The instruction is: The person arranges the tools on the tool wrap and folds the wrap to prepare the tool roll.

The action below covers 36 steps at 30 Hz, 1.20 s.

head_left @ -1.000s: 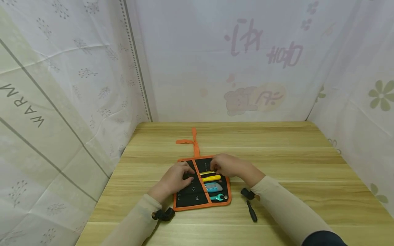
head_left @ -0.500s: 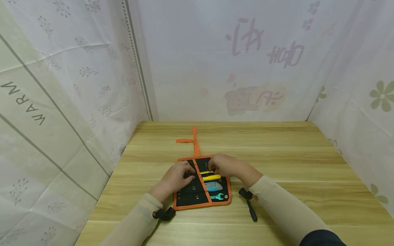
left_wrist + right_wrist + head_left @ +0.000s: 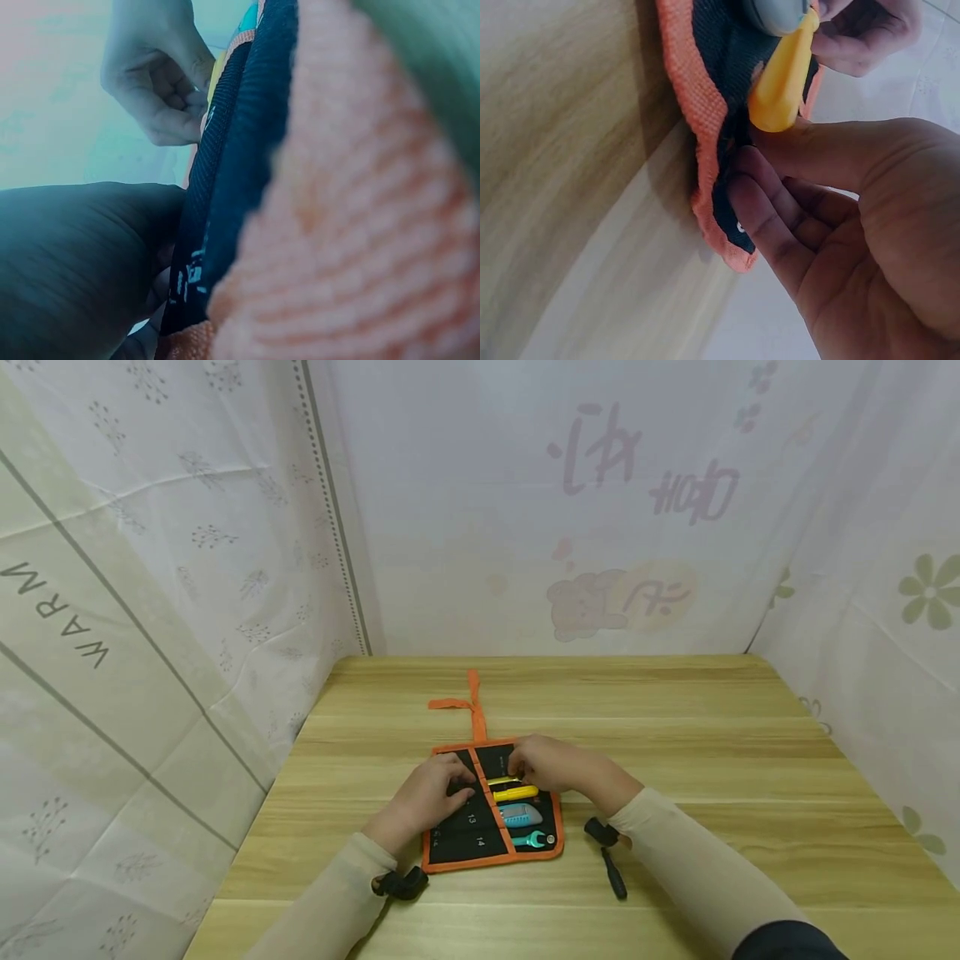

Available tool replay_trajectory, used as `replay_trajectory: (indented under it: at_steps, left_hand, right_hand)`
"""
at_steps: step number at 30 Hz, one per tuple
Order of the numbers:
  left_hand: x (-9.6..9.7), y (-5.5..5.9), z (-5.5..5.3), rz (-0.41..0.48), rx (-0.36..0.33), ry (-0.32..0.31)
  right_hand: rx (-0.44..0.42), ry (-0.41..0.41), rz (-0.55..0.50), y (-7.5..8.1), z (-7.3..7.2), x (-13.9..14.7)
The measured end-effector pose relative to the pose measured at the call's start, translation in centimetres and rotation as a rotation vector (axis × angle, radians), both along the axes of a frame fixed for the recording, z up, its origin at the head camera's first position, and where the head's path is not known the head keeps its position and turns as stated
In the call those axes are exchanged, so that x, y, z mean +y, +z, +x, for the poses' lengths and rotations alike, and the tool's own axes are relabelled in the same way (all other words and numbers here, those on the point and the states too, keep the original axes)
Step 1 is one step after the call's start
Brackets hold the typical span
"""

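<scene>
Shifted since one second ago: the right hand [image 3: 551,763], its fingertips a touch further left; all else lies practically as it was.

Item: tool roll of black woven fabric with orange binding [image 3: 459,850], unrolled at the near middle of the pale wood-grain table [image 3: 697,735]; panel printed with white numerals, 13 and 14 legible. Orange fabric tie strap [image 3: 478,722] extends from its far edge onto the table.

Contents, far to near: slender yellow tool [image 3: 501,781], partly hidden; smooth yellow tapered handle [image 3: 516,794]; light-blue and grey utility knife [image 3: 520,815]; teal open-ended wrench [image 3: 532,840], beside a round metal snap [image 3: 551,839].

Right hand: fingers bent, tips drawn close together at the roll beside the yellow handle; whether they pinch anything cannot be told.

Left hand [image 3: 424,795]: rests on the numbered panel, fingers loosely bent, a gap between thumb and forefinger.

Outside the roll: slim tool with black handle [image 3: 615,875], lying on the table near the right sleeve. Beige sleeves [image 3: 337,889] on both arms; black wrist-worn device [image 3: 402,882] at the left wrist, another at the right. Behind: pale printed cloth [image 3: 465,527].
</scene>
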<state>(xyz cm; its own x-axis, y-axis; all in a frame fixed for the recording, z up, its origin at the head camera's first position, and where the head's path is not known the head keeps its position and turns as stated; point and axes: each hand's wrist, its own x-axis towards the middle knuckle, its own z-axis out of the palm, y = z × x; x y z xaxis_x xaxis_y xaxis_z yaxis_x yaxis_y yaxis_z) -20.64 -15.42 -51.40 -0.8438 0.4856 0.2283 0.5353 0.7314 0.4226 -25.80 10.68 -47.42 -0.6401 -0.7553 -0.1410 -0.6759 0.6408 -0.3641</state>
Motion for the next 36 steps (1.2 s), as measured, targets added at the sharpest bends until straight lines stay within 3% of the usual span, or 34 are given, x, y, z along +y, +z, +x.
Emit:
replay_trajectory:
  at_steps: [9, 19, 29, 36]
  left_hand:
    - [-0.3, -0.5, -0.1, 0.044, 0.013, 0.001]
    - [-0.3, -0.8, -0.3, 0.029, 0.003, 0.012]
    - [-0.2, -0.6, -0.1, 0.042, 0.029, 0.003]
    - [-0.2, -0.6, -0.2, 0.032, 0.019, 0.006]
  right_hand:
    - [-0.017, -0.035, -0.061, 0.6, 0.5, 1.7]
    - [-0.006, -0.061, -0.174, 1.1, 1.7, 5.4]
    - [-0.002, -0.15, -0.214, 0.6, 4.0, 8.6]
    - [-0.095, -0.21, -0.362, 0.1, 6.0, 11.4]
